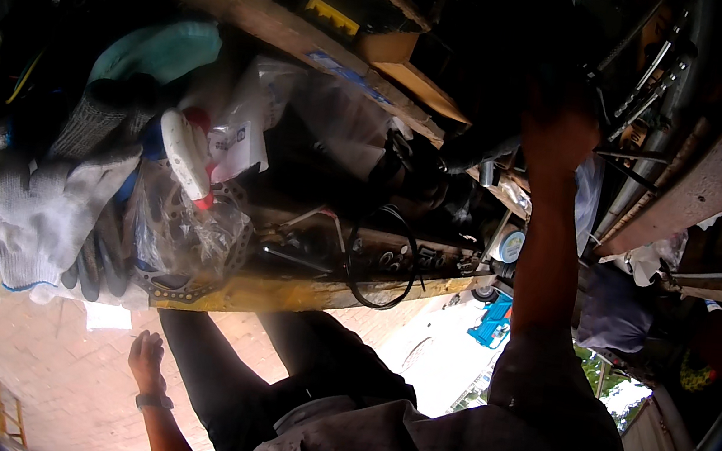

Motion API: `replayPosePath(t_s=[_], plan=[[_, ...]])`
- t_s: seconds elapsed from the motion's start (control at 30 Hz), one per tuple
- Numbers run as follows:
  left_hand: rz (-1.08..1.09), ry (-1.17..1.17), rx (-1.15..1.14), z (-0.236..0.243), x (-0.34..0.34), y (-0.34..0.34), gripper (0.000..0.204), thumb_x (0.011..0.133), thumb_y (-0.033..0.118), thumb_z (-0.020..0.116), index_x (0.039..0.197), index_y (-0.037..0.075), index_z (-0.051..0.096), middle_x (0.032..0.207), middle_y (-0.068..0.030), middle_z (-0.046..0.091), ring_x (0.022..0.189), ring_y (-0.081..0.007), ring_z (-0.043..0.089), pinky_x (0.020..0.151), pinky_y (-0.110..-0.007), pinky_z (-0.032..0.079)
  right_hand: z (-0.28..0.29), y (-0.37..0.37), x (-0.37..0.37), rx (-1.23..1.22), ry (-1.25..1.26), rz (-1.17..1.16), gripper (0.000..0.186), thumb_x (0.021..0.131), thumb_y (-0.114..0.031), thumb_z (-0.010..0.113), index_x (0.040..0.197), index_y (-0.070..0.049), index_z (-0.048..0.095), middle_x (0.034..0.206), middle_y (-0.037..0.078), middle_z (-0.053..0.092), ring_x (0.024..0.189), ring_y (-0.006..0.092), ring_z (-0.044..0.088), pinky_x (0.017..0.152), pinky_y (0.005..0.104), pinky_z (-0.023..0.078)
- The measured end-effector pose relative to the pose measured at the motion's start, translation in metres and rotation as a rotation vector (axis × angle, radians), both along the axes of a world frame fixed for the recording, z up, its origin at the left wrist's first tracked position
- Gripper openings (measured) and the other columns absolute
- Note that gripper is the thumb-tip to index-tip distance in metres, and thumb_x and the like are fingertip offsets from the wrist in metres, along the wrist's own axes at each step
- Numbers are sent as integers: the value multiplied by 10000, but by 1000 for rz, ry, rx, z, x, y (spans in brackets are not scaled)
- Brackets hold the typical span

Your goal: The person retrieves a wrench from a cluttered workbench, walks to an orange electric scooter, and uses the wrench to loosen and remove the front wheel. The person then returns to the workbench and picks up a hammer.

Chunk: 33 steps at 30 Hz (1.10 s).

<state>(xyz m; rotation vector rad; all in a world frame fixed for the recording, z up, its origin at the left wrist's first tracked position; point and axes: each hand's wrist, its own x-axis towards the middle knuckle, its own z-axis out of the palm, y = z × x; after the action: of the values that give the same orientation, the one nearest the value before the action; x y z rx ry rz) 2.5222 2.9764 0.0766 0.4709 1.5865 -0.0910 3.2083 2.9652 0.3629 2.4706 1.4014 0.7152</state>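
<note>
My right hand [560, 133] reaches forward over the far right part of the workbench, deep in shadow. Its fingers look curled closed, but darkness hides what they hold, if anything. Close to it on the left is a dark tool-like piece [470, 156] with a metal end; whether the two touch I cannot tell. On the right, metal rods and cables [653, 86] hang near the hand. My left hand [147, 363], with a dark band at the wrist, hangs low on the left, away from the bench. Its fingers are loosely bent, with nothing visible in them.
White work gloves [49, 207] and brake discs in clear plastic [182, 234] lie on the bench's left side, beside a white-and-red bottle [186, 152]. A black cable loop [378, 301] overhangs the yellow front edge [297, 297]. A wooden beam [252, 15] crosses behind.
</note>
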Motion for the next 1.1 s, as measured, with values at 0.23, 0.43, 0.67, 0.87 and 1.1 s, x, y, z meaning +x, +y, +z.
replayPosePath(t_s=[0.23,0.43,0.67,0.87,1.1], plan=[[-58,-35,27,-2,13,9,382,992,280,579,1248,-3,597,1049,-99,699,885,-180,673,717,-254,484,-14,-15,-5,182,146,174,537,846,-159,777,1317,-3,571,1186,210,661,1061,342,668,869,398,548],[-116,-5,35,8,15,38,300,936,188,626,1153,-19,638,967,-58,655,826,-131,602,685,-244,474,-15,-73,-16,536,358,-159,611,897,-214,747,1389,29,478,1199,195,643,1110,287,634,906,393,514],[-245,41,101,15,8,77,291,921,172,630,1142,-17,644,929,-38,636,794,-115,586,662,-218,459,-15,-136,17,452,114,-262,592,793,-198,770,1280,24,518,1250,238,568,1184,451,500,1018,499,388],[-423,24,234,-1,-5,79,328,916,195,641,1167,-16,629,892,-25,637,760,-101,571,622,-204,436,-29,-164,61,577,479,-123,665,769,-143,797,1330,-59,451,962,164,717,885,330,728,738,406,577],[-509,0,398,-45,-20,28,232,933,193,613,1062,4,652,807,-12,610,665,-80,534,537,-201,383,-40,-154,52,700,408,-144,734,735,-143,809,1344,-35,413,907,202,711,872,396,709,758,421,572]])
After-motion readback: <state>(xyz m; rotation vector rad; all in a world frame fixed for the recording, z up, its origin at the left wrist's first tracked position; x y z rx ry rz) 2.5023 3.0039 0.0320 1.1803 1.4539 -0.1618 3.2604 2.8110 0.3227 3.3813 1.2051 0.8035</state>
